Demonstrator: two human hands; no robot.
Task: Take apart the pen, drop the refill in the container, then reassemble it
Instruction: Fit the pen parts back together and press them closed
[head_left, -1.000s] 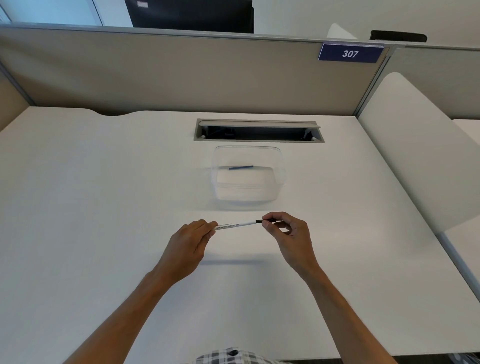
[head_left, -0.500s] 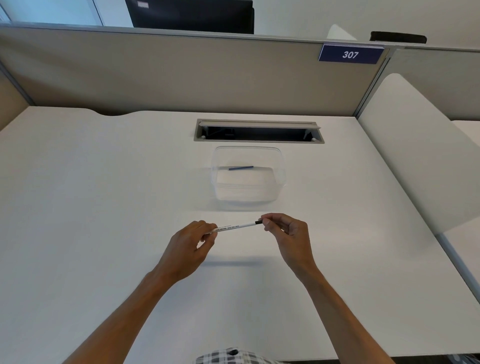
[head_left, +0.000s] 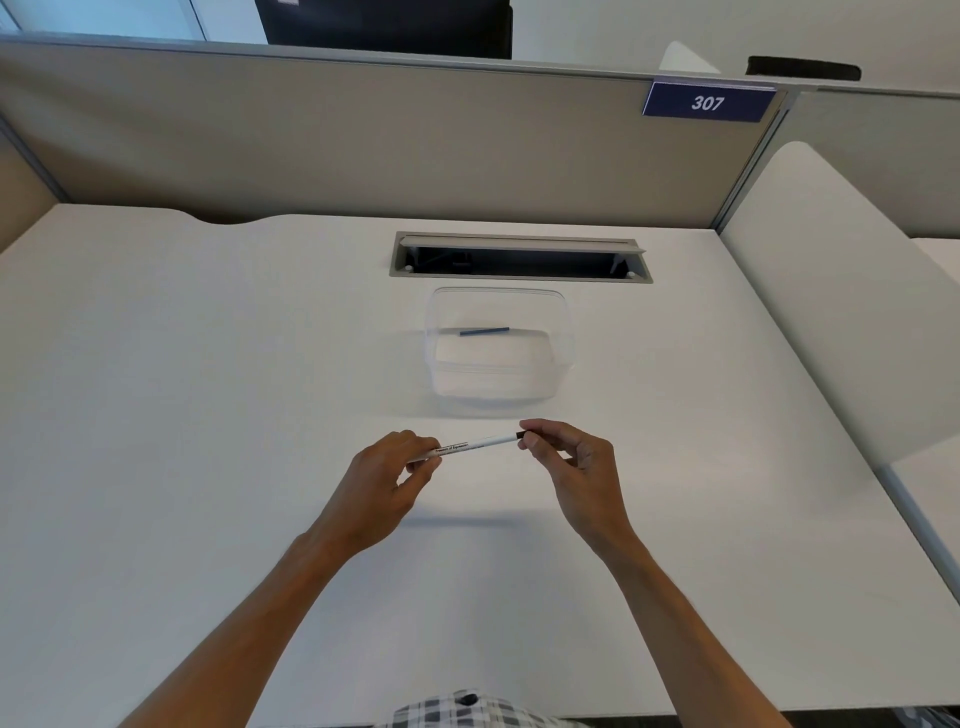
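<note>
1. Just in front of the clear plastic container (head_left: 498, 345), on the viewer's side of it, two bare hands hold a white pen (head_left: 475, 446) level above the white desk (head_left: 182, 415).
2. On the pen's left end, the left hand (head_left: 387, 475) curls its fingers round the barrel, which carries a line of black print.
3. On the pen's right end, the right hand (head_left: 571, 462) pinches a small dark tip piece between thumb and forefinger; whether this is the cap or the nib section cannot be told.
4. Compared with one second ago, the dark end has drawn in: less of it shows past the white barrel, and the right fingertips now sit almost against the barrel.
5. That suggests the end piece is being pushed or twisted home, so reassembly looks close to finished.
6. Inside the container, toward its far wall, lies one thin dark blue rod, most likely the refill (head_left: 484, 331); nothing else shows in it.
7. Beyond the container, a cable slot (head_left: 519, 257) is set into the desk, and above the partition a blue sign (head_left: 707, 102) reads 307.
</note>
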